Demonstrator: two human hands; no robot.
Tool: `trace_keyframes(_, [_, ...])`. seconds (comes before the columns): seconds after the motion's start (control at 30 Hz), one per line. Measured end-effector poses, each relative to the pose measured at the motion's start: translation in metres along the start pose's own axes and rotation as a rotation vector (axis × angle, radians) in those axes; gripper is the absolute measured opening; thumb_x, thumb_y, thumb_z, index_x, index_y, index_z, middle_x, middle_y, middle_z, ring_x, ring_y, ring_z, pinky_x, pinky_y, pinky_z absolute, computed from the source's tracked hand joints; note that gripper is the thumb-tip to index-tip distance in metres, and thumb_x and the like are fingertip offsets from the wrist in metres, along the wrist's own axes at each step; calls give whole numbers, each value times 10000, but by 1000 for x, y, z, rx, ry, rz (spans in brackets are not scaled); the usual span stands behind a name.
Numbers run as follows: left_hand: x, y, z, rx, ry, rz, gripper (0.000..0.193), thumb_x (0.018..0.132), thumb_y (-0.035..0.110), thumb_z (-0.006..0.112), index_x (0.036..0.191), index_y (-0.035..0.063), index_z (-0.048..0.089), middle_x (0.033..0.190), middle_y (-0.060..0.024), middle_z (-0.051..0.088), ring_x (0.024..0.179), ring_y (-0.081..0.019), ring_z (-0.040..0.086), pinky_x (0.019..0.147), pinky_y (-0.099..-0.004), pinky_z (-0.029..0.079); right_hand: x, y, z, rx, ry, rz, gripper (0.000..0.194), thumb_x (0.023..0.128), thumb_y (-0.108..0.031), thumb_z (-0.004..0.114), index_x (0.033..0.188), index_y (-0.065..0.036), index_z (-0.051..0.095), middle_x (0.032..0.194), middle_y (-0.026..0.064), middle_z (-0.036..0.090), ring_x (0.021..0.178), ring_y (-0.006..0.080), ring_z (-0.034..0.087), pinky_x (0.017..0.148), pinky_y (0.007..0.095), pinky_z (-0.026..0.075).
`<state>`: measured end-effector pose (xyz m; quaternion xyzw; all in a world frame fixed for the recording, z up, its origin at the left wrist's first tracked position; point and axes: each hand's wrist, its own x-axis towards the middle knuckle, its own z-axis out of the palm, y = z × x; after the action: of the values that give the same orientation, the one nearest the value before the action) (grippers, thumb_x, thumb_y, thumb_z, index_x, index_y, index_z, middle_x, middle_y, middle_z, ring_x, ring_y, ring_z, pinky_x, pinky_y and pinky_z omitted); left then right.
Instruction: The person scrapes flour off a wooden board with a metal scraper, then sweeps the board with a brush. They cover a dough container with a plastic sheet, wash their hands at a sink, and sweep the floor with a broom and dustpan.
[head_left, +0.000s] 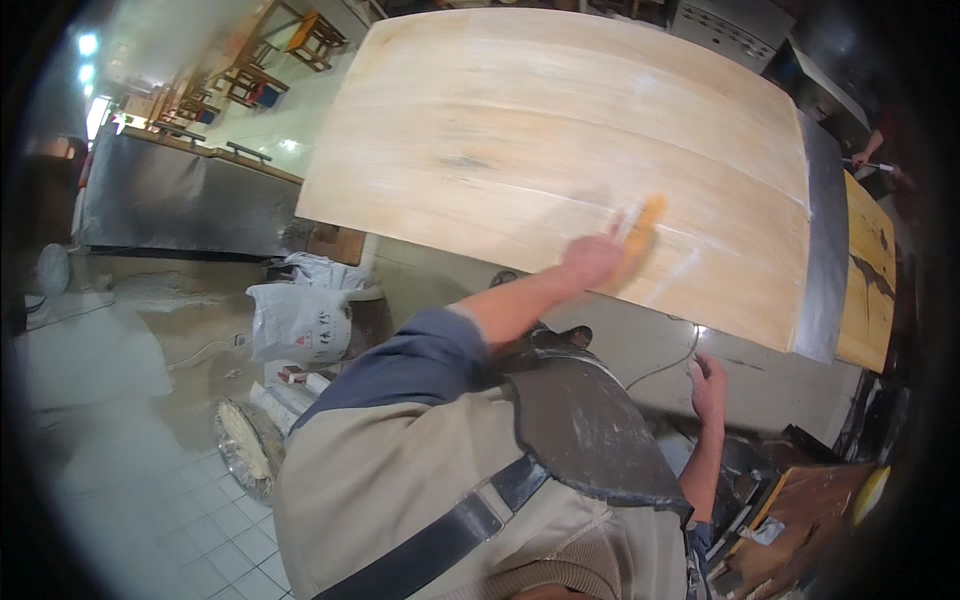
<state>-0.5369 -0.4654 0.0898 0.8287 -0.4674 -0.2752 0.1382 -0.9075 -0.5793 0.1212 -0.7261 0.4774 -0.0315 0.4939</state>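
My left hand (592, 259) reaches over the near edge of a large pale wooden worktop (495, 165). It grips an orange-yellow tool (643, 232) with a whitish side, possibly a brush; motion blur hides its exact shape. Thin white powdery streaks lie along the board seams and around the tool. Low on my right side, my right hand (709, 382) hangs in front of the worktop's near edge, holding nothing, with its fingers loosely bent. A dark apron (600, 427) with pale smudges covers my front.
A metal strip (825, 247) and a cracked yellow board (866, 277) adjoin the right end. Another person's hand (870, 150) holds a thin light object there. Leftward are a metal-faced counter (187, 199), a white sack (300, 319) and a round container (225, 420). A cable (667, 365) crosses the floor.
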Motion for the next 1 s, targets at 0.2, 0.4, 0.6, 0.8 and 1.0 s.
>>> trace_keyframes(0.2, [-97, -274, -107, 330, 364, -524, 214, 913, 222, 641, 1043, 59, 690, 898, -193, 722, 801, -366, 720, 697, -507, 583, 7, 26, 12, -84, -43, 79, 353, 967, -132, 633, 1249, 81, 643, 1122, 192, 735, 1036, 242, 708, 921, 355, 551])
trace_keyframes(0.4, [-13, -213, -53, 81, 105, -317, 383, 1021, 328, 457, 1218, 47, 625, 929, -208, 726, 845, -393, 716, 713, -532, 566, 53, -46, 42, -213, -88, 67, 352, 949, -143, 650, 1242, 51, 662, 1103, 180, 741, 996, 220, 704, 918, 344, 540])
trace_keyframes(0.6, [84, -90, -61, -38, -162, 232, 632, 996, 451, 479, 1555, 171, 382, 971, -216, 729, 859, -371, 724, 752, -503, 571, 122, -171, 99, -163, -131, -142, 374, 960, -157, 655, 1244, 85, 645, 1104, 199, 735, 1009, 240, 706, 929, 365, 545])
trace_keyframes(0.8, [87, -398, -249, -94, 293, -383, 474, 941, 482, 568, 1136, 76, 717, 875, -183, 742, 857, -317, 729, 725, -481, 566, 139, -187, 153, -347, -61, 65, 317, 947, -184, 674, 1168, 42, 689, 1035, 185, 749, 964, 233, 700, 897, 366, 538])
trace_keyframes(1.0, [61, -691, -348, -8, 729, -1094, 323, 984, 265, 562, 1235, 79, 645, 1083, -177, 735, 959, -344, 736, 764, -482, 601, 124, -158, 182, -305, -197, 181, 329, 932, -100, 666, 1207, 79, 670, 1087, 182, 748, 946, 207, 715, 883, 344, 559])
